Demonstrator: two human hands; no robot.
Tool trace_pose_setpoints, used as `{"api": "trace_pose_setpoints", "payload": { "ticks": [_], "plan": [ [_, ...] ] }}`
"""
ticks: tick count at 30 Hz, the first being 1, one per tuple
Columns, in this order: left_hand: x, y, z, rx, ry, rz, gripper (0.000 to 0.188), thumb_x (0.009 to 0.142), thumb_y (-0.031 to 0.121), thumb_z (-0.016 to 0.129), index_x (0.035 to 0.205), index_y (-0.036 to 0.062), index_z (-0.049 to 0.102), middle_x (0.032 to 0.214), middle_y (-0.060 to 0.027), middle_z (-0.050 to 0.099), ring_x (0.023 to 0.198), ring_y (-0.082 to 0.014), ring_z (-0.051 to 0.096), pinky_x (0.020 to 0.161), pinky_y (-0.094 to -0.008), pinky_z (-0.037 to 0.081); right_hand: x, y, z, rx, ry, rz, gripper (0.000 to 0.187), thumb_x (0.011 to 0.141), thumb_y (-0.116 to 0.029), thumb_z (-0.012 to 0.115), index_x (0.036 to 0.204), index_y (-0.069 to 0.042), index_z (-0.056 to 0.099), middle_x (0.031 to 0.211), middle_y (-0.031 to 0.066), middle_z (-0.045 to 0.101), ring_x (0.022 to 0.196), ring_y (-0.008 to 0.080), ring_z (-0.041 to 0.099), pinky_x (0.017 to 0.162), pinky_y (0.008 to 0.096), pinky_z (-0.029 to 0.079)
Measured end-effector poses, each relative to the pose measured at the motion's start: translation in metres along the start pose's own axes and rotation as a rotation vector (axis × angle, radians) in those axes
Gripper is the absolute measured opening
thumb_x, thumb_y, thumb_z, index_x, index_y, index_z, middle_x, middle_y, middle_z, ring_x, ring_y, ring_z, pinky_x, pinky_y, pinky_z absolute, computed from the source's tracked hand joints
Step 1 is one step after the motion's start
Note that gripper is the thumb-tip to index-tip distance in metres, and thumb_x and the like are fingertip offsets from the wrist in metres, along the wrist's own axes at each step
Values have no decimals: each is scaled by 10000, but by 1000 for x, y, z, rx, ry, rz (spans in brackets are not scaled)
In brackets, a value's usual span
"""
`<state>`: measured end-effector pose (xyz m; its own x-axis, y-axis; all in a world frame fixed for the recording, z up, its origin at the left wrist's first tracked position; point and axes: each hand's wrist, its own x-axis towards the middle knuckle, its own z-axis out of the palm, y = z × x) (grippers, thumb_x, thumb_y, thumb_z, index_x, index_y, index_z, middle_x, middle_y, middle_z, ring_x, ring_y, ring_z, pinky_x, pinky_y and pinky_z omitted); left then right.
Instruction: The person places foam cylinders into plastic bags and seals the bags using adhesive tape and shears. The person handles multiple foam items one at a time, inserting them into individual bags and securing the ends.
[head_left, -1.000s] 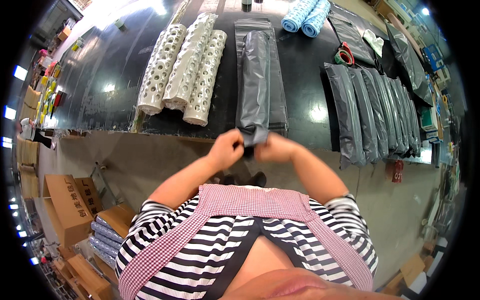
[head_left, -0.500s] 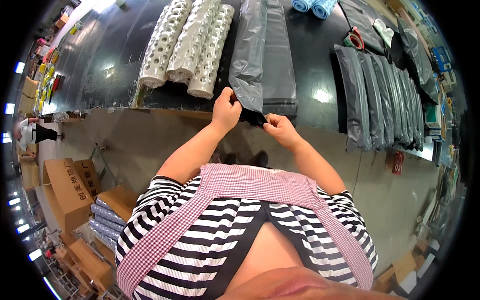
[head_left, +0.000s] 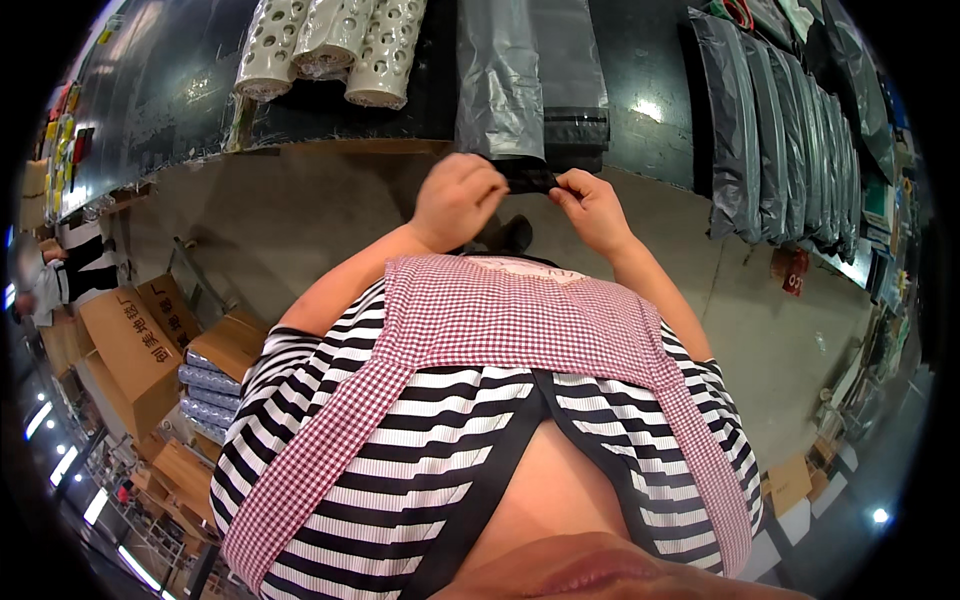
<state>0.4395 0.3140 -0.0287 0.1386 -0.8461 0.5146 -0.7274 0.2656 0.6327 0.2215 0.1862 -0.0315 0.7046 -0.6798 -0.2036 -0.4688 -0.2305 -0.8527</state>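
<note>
A long grey plastic mailing bag lies on the dark table, its black-lined end hanging past the near edge. My right hand pinches the right corner of that end between thumb and fingers. At the other corner, my left hand is closed with its fingers against the black strip; the back of the hand hides most of its grip. Flat grey bags lie just right of the held one. White perforated rolls in clear wrap lie on the table to the left.
Several filled grey bags stand in a row on the right of the table. An open cardboard box and silvery wrapped rolls are on the floor at left. Farther left, another person is partly visible.
The view has shifted, so the table sits higher in it. My left hand has turned and moved lower along the bag's end; the black strip now shows more widely between my hands.
</note>
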Motion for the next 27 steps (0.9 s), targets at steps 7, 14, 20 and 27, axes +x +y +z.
{"api": "trace_pose_setpoints", "payload": {
  "ticks": [7, 14, 20, 27],
  "plan": [
    [16, 10, 48, -228, -125, -238, 129, 863, 90, 732, 982, 44, 717, 951, -122, 719, 900, -316, 689, 792, -370, 547, 9, -16, -8, -376, -15, -298, 118, 875, -51, 670, 992, -50, 688, 954, 136, 681, 855, 329, 655, 714, 385, 522],
    [-16, 9, 4, -535, -8, -276, 50, 922, 48, 665, 948, 25, 701, 980, -113, 731, 853, -253, 692, 800, -339, 541, 8, 12, -10, 95, -61, 86, 60, 914, -75, 655, 910, -16, 649, 779, 66, 661, 698, 126, 581, 664, 283, 468],
    [-233, -94, -123, 684, -1139, -1022, 441, 872, 69, 624, 1313, 69, 624, 1269, -153, 680, 1142, -328, 655, 934, -426, 529, 16, 25, -23, 161, -233, 223, 69, 937, -79, 647, 911, -16, 656, 834, 10, 687, 760, 75, 581, 704, 259, 469],
    [-6, -81, -32, 425, 119, 178, 384, 759, 47, 726, 1123, 128, 638, 1290, -58, 607, 1060, -271, 605, 909, -378, 510, 25, 37, -23, 494, -319, 250, 80, 956, -85, 637, 921, -15, 653, 909, 33, 703, 855, 98, 639, 812, 255, 493]
  ]
}}
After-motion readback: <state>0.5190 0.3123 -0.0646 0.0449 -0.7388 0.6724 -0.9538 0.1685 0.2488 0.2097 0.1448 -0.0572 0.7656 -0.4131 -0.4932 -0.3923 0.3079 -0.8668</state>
